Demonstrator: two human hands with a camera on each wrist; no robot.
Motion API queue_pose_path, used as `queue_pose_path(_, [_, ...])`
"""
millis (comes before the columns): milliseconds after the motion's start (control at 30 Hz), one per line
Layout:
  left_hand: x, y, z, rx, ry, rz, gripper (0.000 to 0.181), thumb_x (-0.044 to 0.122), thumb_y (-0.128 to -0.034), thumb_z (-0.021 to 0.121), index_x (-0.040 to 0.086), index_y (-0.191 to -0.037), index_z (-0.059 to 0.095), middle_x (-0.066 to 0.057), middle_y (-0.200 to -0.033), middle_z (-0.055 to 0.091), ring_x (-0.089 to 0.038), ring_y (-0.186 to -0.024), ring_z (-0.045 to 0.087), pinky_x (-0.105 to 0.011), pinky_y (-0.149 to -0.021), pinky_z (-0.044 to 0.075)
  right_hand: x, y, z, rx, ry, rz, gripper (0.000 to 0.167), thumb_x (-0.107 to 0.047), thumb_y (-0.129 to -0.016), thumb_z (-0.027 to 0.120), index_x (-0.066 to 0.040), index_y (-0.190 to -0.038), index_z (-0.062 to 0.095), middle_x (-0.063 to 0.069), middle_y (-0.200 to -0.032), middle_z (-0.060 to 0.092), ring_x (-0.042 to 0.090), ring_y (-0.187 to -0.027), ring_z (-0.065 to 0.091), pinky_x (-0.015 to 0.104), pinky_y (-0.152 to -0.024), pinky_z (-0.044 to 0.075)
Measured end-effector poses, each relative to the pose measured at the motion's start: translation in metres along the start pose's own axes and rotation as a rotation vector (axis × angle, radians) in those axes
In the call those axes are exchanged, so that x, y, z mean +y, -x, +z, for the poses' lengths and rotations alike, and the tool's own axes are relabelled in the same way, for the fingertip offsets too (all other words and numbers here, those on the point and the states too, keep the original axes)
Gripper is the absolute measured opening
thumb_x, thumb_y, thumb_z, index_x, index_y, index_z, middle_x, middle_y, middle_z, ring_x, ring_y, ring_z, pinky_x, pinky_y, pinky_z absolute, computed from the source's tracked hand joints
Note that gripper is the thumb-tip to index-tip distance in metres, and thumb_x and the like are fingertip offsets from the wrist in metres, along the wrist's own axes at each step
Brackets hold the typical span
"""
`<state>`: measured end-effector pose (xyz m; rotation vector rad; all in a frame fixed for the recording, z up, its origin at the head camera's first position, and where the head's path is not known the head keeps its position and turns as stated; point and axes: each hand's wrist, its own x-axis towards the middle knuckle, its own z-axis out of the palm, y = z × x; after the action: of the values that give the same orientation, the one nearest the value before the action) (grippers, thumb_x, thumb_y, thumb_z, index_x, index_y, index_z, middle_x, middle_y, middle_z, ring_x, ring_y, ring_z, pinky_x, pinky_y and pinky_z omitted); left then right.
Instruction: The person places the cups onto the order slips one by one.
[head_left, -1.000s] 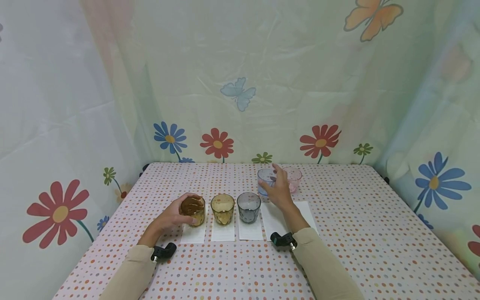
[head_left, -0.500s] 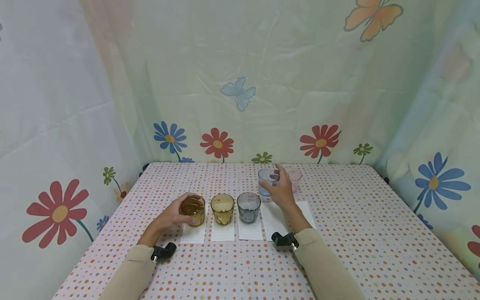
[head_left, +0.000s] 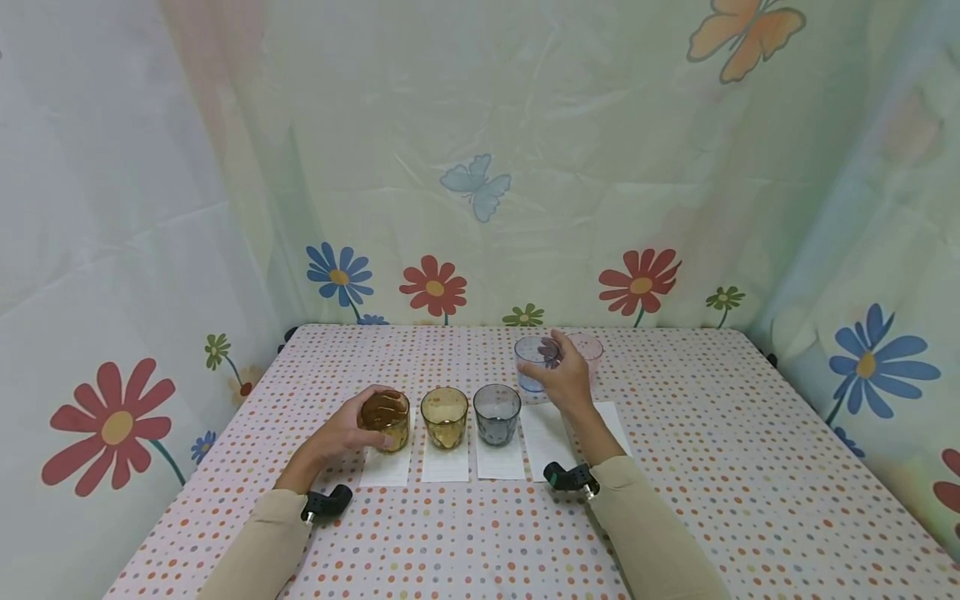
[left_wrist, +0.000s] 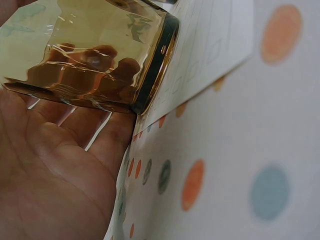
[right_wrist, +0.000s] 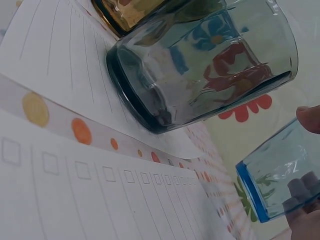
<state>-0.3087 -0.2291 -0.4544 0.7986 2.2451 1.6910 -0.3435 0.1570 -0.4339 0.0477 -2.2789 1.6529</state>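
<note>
My left hand (head_left: 347, 429) curls round a brown-amber glass tumbler (head_left: 397, 433), thumb toward the near side. In the left wrist view, fingers show through the tumbler (left_wrist: 90, 55), whose base meets a lined paper sheet (left_wrist: 215, 40). Farther back, my right hand (head_left: 567, 379) grips a clear blue tumbler (head_left: 529, 379) between thumb and fingers. The right wrist view shows the blue tumbler (right_wrist: 272, 175) with fingers behind its wall; whether its base touches the table cannot be told. A pink tumbler (head_left: 591, 346) stands partly hidden behind the right hand.
Between the hands stand a yellow-amber tumbler (head_left: 445, 417) and a grey tumbler (head_left: 497, 414), each upright on a paper strip. More white paper (head_left: 546, 433) lies under the right forearm. Dotted cloth covers the table (head_left: 450, 542); a flowered curtain (head_left: 480, 100) hangs behind.
My right hand has shifted slightly right and closed further round the blue tumbler, which has moved a little rightward. The left hand and its tumbler have stayed in place.
</note>
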Motion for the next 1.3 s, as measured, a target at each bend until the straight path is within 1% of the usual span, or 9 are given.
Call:
queue_pose_path(233, [0.0000, 0.0001, -0.0001, -0.001, -0.002, 0.002, 0.075, 0.009, -0.0809, 0.078, 0.005, -0.147, 0.043, -0.022, -0.137, 0.056, -0.038, -0.124, 0.056, -0.040, -0.102, 0.049, 0.0017, -0.0007, -0.0021, -0.009, -0.089, 0.002, 0.089, -0.014, -0.079, 0.086, -0.002, -0.154, 0.039, 0.017, -0.144, 0.057, 0.030, -0.132, 0.054, 0.039, -0.112, 0.042])
queue_pose_path(567, [0.0024, 0.0008, 0.0014, -0.001, 0.000, -0.006, 0.076, 0.009, -0.0799, 0.079, 0.007, -0.147, 0.044, -0.022, -0.137, 0.056, -0.040, -0.125, 0.055, -0.036, -0.101, 0.049, 0.0017, -0.0008, -0.0047, -0.016, -0.146, -0.007, 0.083, -0.007, -0.075, 0.087, 0.000, -0.147, 0.047, 0.018, -0.139, 0.059, 0.031, -0.129, 0.056, 0.039, -0.111, 0.044])
queue_pose_path(767, [0.0012, 0.0011, 0.0012, 0.001, 0.003, 0.002, 0.076, 0.009, -0.0799, 0.079, 0.006, -0.147, 0.043, -0.023, -0.136, 0.056, -0.038, -0.123, 0.056, -0.036, -0.100, 0.050, 0.0009, 0.0008, -0.0041, -0.015, -0.151, 0.019, 0.084, -0.006, -0.073, 0.087, -0.001, -0.147, 0.048, 0.015, -0.141, 0.059, 0.029, -0.132, 0.055, 0.036, -0.111, 0.044])
queue_pose_path(900, [0.0006, 0.0010, 0.0014, 0.000, 0.001, 0.004, 0.076, 0.009, -0.0800, 0.079, 0.005, -0.148, 0.043, -0.023, -0.136, 0.057, -0.037, -0.123, 0.056, -0.036, -0.100, 0.050, 0.0006, 0.0017, -0.0031, -0.008, -0.160, 0.017, 0.081, -0.003, -0.072, 0.087, -0.002, -0.145, 0.050, 0.015, -0.141, 0.059, 0.029, -0.132, 0.055, 0.037, -0.111, 0.044])
queue_pose_path(1067, [0.0012, 0.0012, 0.0016, -0.001, 0.008, 0.002, 0.076, 0.008, -0.0802, 0.079, 0.006, -0.148, 0.043, -0.023, -0.136, 0.057, -0.036, -0.122, 0.057, -0.034, -0.099, 0.050, -0.0003, 0.0016, -0.0038, -0.013, -0.179, 0.001, 0.079, 0.000, -0.072, 0.086, -0.002, -0.143, 0.052, 0.016, -0.139, 0.060, 0.030, -0.130, 0.056, 0.038, -0.111, 0.044])
queue_pose_path(1300, [0.0005, 0.0009, 0.0006, -0.007, 0.010, 0.007, 0.075, 0.007, -0.0809, 0.078, 0.005, -0.148, 0.043, -0.024, -0.138, 0.056, -0.041, -0.125, 0.054, -0.036, -0.101, 0.049, -0.0011, 0.0010, -0.0081, -0.017, -0.195, -0.023, 0.079, 0.006, -0.070, 0.084, 0.004, -0.142, 0.051, 0.020, -0.135, 0.061, 0.033, -0.127, 0.057, 0.044, -0.110, 0.045])
